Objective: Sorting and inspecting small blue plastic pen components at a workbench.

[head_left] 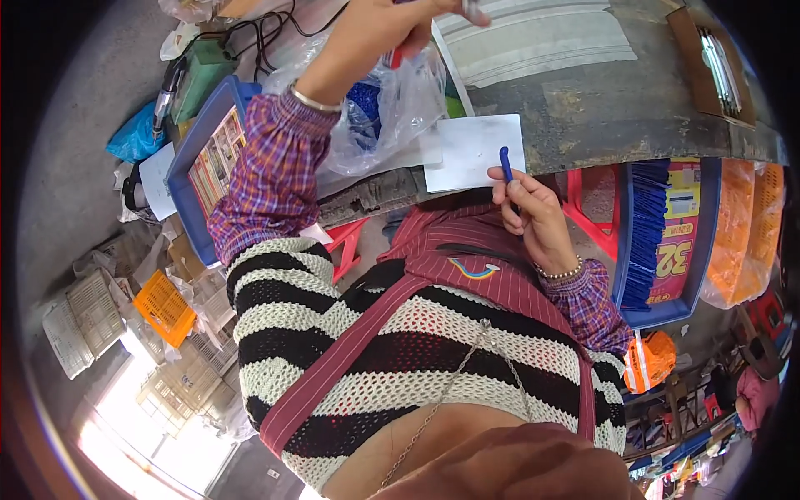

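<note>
Head view: right hand [533,212] (fingers closed) around blue pen [506,163]

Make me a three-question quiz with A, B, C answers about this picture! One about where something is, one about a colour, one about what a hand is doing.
1. Where is the white paper sheet?
A. on the grey table, just beyond the right hand
B. in the orange crate
C. on the floor

2. What colour is the pen?
A. green
B. blue
C. yellow

3. What is the right hand doing?
A. lying flat and open
B. pinching the clear bag
C. closed round the pen

Answers:
1 A, the sheet lies at the edge of the table.
2 B, the shaft showing above the fingers is blue.
3 C, the fingers curl round it.
</note>
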